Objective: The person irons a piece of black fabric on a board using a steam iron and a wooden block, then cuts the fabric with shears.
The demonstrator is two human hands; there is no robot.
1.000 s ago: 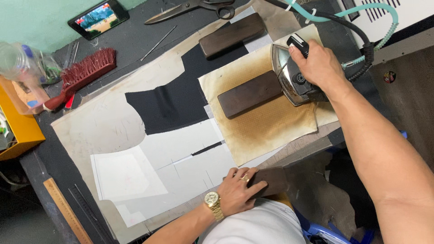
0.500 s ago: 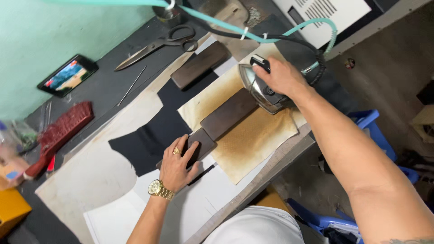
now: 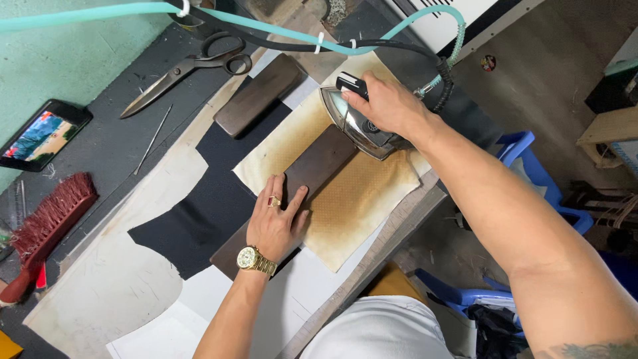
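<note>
Lying flat under the left hand (image 3: 274, 223), a dark wooden block (image 3: 229, 249) is pressed down on the black fabric (image 3: 199, 213); the palm is spread with fingers extended, not curled around anything, and a gold watch (image 3: 251, 259) is worn on the wrist behind it. The block's long axis is set diagonally, running from the near-left end by the watch up toward the far right. Just ahead of the fingertips a second dark block (image 3: 325, 163) is laid on the scorched pressing cloth (image 3: 359, 199), in line with the first and on the same diagonal; whether the two ends touch is hidden by the hand. A third block (image 3: 256, 93) is placed farther off, beyond the black fabric, on the same slant. Three blocks are counted in all.

Well to the left of the left hand, one red brush (image 3: 46, 226) and one phone (image 3: 43, 133) are seen at the table edge, and one pair of large scissors (image 3: 186, 66) with one thin metal rod (image 3: 153, 136) lies beyond.

To the right, the steam iron (image 3: 359, 129) is gripped by its handle in the closed right hand (image 3: 389, 103); its tip is pointed toward the far left, at the far end of the second block. A teal hose (image 3: 266, 23) and a black cable (image 3: 399, 50) are bound together and led away from behind that grip.
</note>
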